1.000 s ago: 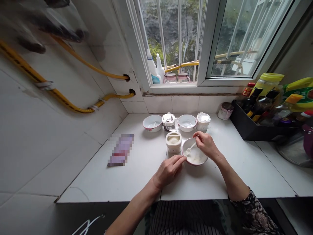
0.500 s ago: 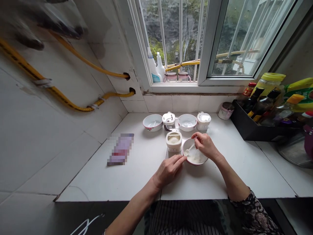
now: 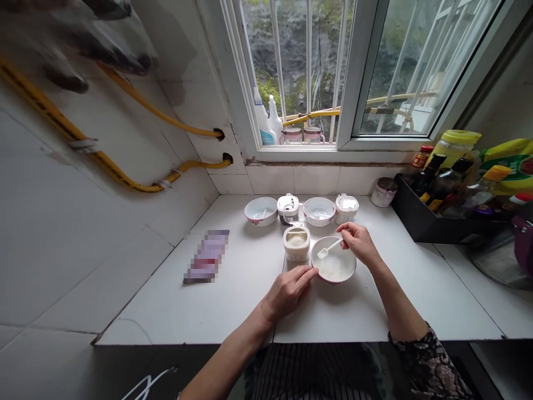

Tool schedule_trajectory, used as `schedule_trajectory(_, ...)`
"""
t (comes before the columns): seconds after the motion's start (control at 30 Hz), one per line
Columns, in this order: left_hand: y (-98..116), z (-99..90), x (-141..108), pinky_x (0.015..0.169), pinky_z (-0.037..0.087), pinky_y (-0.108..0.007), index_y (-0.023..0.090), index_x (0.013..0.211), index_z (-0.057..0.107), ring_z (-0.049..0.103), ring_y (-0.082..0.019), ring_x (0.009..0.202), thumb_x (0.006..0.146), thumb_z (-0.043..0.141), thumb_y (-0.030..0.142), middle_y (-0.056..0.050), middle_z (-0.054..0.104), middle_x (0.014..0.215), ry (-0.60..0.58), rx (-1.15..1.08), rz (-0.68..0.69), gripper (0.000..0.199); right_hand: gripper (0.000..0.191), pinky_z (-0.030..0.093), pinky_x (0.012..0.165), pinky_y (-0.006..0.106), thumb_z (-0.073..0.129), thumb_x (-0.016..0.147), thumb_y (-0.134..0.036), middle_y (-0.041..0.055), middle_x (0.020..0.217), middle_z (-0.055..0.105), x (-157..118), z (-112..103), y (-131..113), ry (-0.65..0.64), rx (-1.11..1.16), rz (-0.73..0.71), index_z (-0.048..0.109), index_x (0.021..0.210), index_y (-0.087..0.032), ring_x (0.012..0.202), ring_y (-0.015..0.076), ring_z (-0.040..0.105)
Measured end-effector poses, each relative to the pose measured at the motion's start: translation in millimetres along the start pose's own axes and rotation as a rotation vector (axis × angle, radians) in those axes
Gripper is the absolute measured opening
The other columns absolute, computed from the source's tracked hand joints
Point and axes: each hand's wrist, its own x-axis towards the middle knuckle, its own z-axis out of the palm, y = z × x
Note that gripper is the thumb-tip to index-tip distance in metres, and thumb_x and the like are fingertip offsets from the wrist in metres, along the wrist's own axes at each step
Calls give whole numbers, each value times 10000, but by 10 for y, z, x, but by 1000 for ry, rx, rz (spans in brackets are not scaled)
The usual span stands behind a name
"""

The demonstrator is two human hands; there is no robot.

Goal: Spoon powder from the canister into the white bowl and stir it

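My right hand [image 3: 360, 243] pinches the handle of a small white spoon [image 3: 323, 254], whose scoop is over the left part of a white bowl [image 3: 353, 270] with a pinkish outer edge. White, grainy powder [image 3: 333, 269] lies in the bottom of this bowl. With its fingers together, my left hand [image 3: 290, 289] grips the bowl's near-left rim; the thumb is mostly hidden. Just left of the bowl stands a cream seasoning jar [image 3: 297, 254], pale contents showing through its top.
Behind are two more bowls [image 3: 260, 212] [image 3: 319, 212] and two lidded jars [image 3: 288, 206] [image 3: 346, 209]. A blurred purple packet-like item [image 3: 207, 255] lies to the left. At right, a black box [image 3: 433, 225] holds several bottles, beside a lidded jar [image 3: 383, 192].
My right hand has shifted slightly right and drawn back, so more of the spoon and bowl shows. The powder looks flatter. My left hand stays at the rim.
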Motion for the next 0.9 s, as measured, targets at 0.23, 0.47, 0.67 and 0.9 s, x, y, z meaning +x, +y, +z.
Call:
schedule_trajectory(0.23, 7, -7, 26, 665, 579, -257, 109, 1182, 552, 671, -171, 825, 963, 366, 82, -111, 681, 965, 13, 13, 4, 289, 183, 384, 502, 245, 486, 678, -310, -54, 419, 489, 21, -15, 42, 24, -42, 29, 593, 759, -185, 446, 126, 504)
schedule_trajectory(0.47, 18, -18, 25, 676, 585, -255, 116, 1196, 549, 674, -165, 834, 972, 354, 94, -113, 682, 970, -3, 10, -6, 298, 188, 383, 494, 243, 508, 681, -328, -48, 425, 505, 32, -3, 65, 44, -36, 18, 602, 758, -184, 447, 124, 496)
schedule_trajectory(0.67, 23, -18, 40, 646, 581, -257, 102, 1170, 551, 674, -174, 812, 968, 351, 88, -117, 682, 958, 14, 16, 8, 285, 225, 377, 447, 243, 569, 683, -377, -60, 414, 493, 69, 6, 21, 63, 137, 43, 583, 781, -175, 398, 104, 430)
schedule_trajectory(0.9, 25, -18, 41, 663, 586, -267, 103, 1175, 549, 676, -177, 831, 954, 363, 85, -118, 680, 970, 6, 20, 2, 289, 225, 475, 581, 299, 476, 891, -353, -6, 580, 608, -24, 301, -248, 260, -27, -356, 606, 950, -179, 538, 153, 567)
